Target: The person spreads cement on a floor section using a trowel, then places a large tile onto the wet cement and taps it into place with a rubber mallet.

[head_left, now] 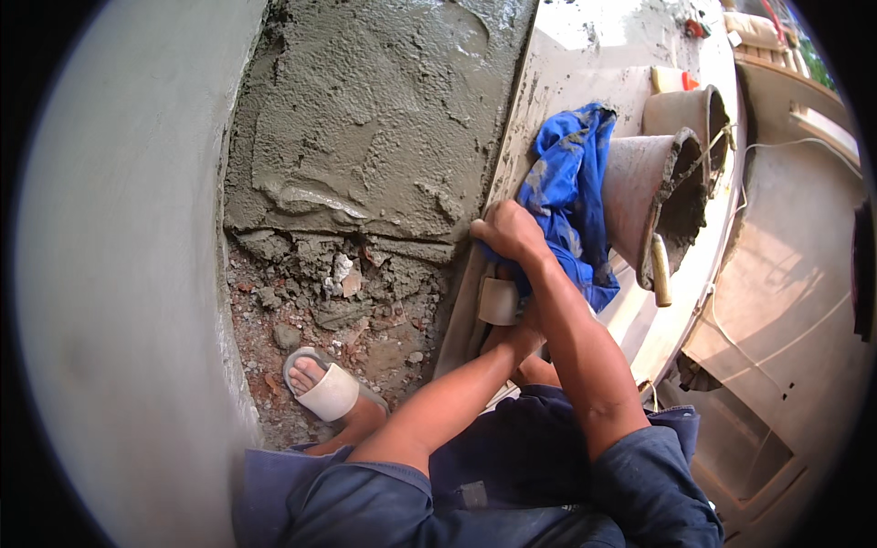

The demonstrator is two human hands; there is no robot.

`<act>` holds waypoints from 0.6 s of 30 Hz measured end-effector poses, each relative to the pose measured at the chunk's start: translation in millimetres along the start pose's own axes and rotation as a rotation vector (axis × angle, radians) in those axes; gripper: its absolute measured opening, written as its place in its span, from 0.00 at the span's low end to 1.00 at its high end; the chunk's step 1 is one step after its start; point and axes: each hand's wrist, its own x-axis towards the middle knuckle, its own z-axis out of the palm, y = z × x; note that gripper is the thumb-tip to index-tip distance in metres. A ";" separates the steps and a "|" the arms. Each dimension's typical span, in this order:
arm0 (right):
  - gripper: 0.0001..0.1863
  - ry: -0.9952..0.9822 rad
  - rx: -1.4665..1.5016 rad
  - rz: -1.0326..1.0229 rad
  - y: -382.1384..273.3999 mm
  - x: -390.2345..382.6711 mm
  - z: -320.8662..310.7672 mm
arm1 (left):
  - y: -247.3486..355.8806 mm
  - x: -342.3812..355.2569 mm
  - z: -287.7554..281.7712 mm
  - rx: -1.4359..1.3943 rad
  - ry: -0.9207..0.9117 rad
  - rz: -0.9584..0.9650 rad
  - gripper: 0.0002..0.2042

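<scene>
Dark sleeves (658, 484) stretch toward blue cloth (566, 169) beside buckets (632, 187) lined with mortar (683, 210).

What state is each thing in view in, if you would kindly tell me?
Blue cloth: crumpled, stained
Right hand: curled against the cloth, grip unclear
Left hand: mostly hidden behind the right forearm
Mortar: spread, damp-looking, rough
Rubble: loose, exposed
Front bucket: rim caked
Back bucket: partly hidden
Left sandal: worn on the foot
</scene>
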 end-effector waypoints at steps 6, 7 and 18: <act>0.17 -0.231 0.157 -0.283 26.2 -22.2 -42.9 | -9.8 4.7 8.6 0.119 0.099 0.016 0.25; 0.16 -0.150 0.247 -0.257 32.7 -24.1 -51.3 | -11.9 7.7 10.4 0.049 0.107 0.125 0.28; 0.16 0.176 0.386 -0.055 40.5 -37.1 -87.1 | -23.8 18.5 10.0 0.064 0.150 -0.035 0.31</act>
